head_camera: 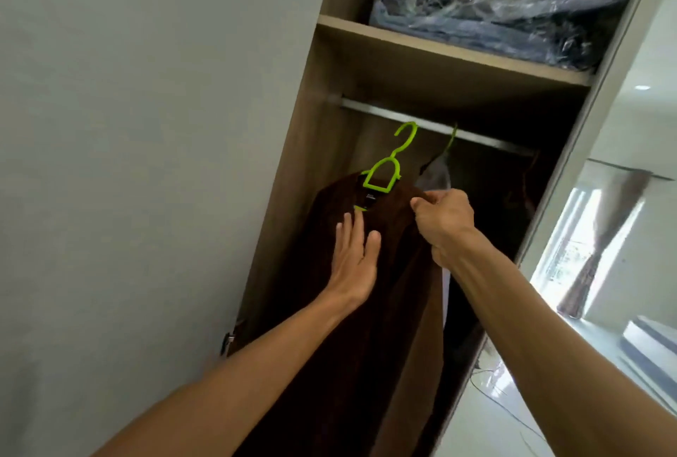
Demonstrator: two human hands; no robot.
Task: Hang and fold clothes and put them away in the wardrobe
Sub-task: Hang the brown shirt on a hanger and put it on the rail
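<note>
Your brown garment (384, 310) hangs on the green hanger (381, 172) in the open wardrobe (293, 163), with the hook upright just below the rail (381, 109) and, as far as can be judged, not yet over it. The rail runs left to right directly above the hook. Your right hand (445, 222) carries the load, its fingers (436, 197) curled and pinching the garment's shoulder beside the hanger neck, while your left hand (353, 258) lies flat on the cloth front, its fingers (357, 233) straight and slightly spread. The coming lift should go up and inward, keeping clear of the grey garment (437, 172) hanging just to the right.
</note>
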